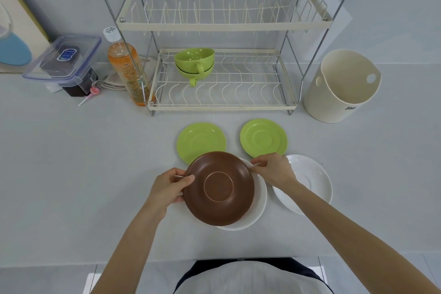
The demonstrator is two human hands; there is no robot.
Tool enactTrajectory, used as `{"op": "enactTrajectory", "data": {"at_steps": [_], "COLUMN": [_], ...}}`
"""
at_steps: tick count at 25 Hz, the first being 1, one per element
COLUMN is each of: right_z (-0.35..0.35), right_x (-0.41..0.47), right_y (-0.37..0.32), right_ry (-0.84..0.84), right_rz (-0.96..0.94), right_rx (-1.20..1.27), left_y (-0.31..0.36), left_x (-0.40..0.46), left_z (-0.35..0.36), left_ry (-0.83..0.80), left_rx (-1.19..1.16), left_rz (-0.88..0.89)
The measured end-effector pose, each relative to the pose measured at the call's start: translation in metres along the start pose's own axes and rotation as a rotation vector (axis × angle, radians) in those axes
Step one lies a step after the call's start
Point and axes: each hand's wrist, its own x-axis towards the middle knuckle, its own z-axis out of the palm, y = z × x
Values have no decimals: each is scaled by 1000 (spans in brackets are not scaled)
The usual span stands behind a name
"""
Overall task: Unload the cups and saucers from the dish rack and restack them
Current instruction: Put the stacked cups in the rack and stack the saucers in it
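Centrally, both hands grip a brown saucer (219,188) turned underside up — left hand (167,187) with fingers closed on its left rim, right hand (274,170) pinching the right rim. It sits over a white saucer (259,207) on the table (95,174). Two green saucers (201,142) lie behind; stacked green cups (194,62) are on the dish rack's (224,106) lower tier.

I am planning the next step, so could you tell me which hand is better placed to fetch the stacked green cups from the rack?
Probably the left hand: the green cups sit left in the rack's bottom tier.
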Motion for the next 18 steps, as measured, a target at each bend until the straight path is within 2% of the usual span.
{"op": "enactTrajectory", "data": {"at_steps": [2, 6, 10, 16, 18], "right_z": [0, 3, 0, -6, -17], "right_x": [-3, -5, -11, -17, -15], "right_y": [2, 3, 4, 7, 13], "right_ry": [10, 3, -65, -88, -29], "right_rz": [-3, -15, -73, -125, -155], "right_rx": [21, 20, 34, 46, 55], "left_y": [-8, -18, -21, -19, -19], "left_x": [-1, -3, -9, -10, -10], "left_z": [9, 18, 32, 38, 38], "left_ry": [72, 234, 226, 196, 174], "left_rx": [14, 216, 265, 207, 163], "left_rz": [44, 166, 176, 97, 78]}}
